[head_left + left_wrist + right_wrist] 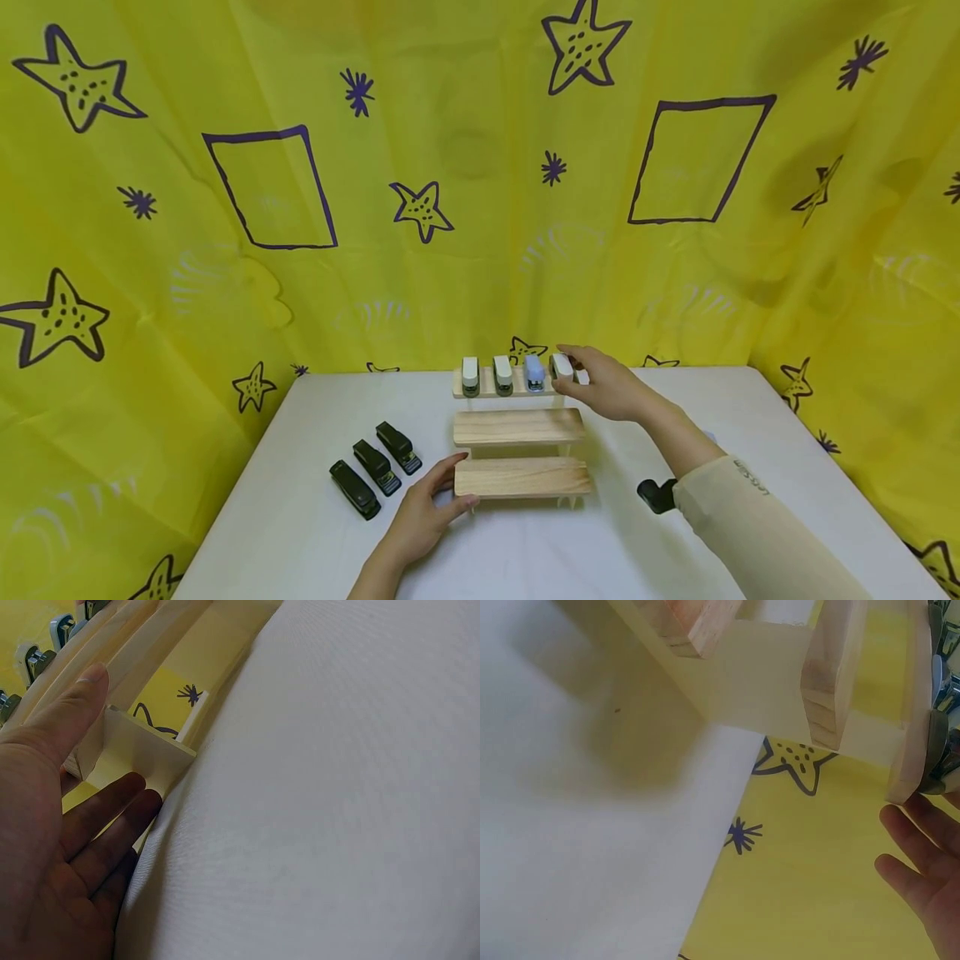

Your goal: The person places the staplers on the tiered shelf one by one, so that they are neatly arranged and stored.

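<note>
The left grip (426, 512) holds a wooden stand (517, 427) at its front left. Near the worktop's (281, 533) back edge, the right grip (609, 387) pinches a white stapler (561, 365).

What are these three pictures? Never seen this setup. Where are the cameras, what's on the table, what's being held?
There's no machine: it's one person's bare hands. The wide picture comes from a head camera looking forward and down; the other two come from cameras worn on the left and right wrists.

On the white table stands a three-tier wooden rack. Three black staplers lie to its left; a black object on the right is partly hidden by the sleeve. Two white staplers and a blue stapler stand on the top shelf.

The left hand holds the left end of the lowest shelf. The right hand appears to hold another white stapler at the top shelf.
</note>
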{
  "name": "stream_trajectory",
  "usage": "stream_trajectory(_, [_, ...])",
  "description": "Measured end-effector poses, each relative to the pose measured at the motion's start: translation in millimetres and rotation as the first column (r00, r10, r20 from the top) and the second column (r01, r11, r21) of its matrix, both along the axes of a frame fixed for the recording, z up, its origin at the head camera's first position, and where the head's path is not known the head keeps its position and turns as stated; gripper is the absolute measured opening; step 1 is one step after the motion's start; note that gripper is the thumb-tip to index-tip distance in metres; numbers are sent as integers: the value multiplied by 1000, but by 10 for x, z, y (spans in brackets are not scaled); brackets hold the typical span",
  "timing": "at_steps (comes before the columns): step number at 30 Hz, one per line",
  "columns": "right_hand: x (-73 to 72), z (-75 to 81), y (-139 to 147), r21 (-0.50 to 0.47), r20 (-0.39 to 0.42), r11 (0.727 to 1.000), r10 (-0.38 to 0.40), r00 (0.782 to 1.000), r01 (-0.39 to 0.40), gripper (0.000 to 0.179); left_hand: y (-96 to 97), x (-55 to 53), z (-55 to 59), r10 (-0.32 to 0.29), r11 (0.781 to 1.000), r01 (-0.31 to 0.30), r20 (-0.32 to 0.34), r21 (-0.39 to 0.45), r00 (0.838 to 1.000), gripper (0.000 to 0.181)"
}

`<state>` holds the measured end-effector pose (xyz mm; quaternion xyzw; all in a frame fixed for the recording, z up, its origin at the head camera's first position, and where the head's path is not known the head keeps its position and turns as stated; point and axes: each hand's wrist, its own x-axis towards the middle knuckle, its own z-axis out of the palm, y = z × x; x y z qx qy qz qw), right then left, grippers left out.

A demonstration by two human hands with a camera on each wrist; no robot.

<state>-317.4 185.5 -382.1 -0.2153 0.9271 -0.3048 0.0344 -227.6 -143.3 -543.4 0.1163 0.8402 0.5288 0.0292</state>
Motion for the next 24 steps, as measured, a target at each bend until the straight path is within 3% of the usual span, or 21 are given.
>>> stream_trajectory(11, [43,-25,83,-11,-14,1000,-12,1000,12,83,-3,-1,4,-4,1000,4,-19,-4,1000,69])
stream_trajectory(24, [148,-3,340,33,-21,998,-45,999,45,82,-13,-7,-10,-5,1000,5,-23,1,1000,69])
